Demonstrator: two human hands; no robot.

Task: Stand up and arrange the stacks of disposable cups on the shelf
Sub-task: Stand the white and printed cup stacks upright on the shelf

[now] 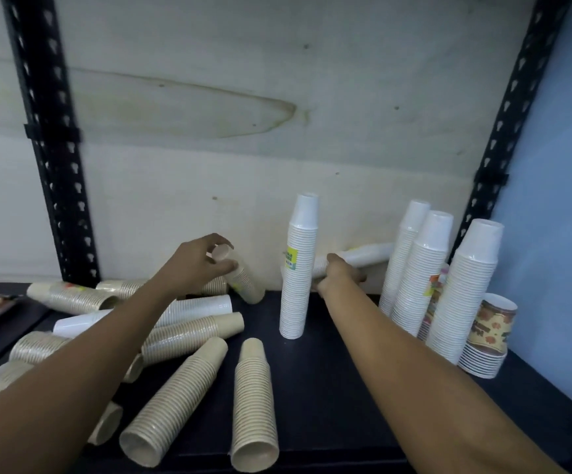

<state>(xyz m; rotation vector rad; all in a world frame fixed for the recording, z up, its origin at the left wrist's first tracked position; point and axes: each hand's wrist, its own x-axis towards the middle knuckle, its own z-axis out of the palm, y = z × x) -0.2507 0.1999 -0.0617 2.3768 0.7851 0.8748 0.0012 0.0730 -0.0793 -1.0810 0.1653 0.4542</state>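
My left hand [202, 265] curls round the top of a tilted stack of tan ribbed disposable cups [243, 282] at the back of the dark shelf [329, 388]. My right hand [337, 278] grips a lying stack of white disposable cups [366, 254]. If I swing that one upright, my wrist could topple the tall upright white stack [298, 268] just beside it

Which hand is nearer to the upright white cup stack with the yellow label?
Right. The right hand is just right of the yellow-labelled stack, gripping a tipped white stack; the left hand is farther left, holding a tilted tan stack.
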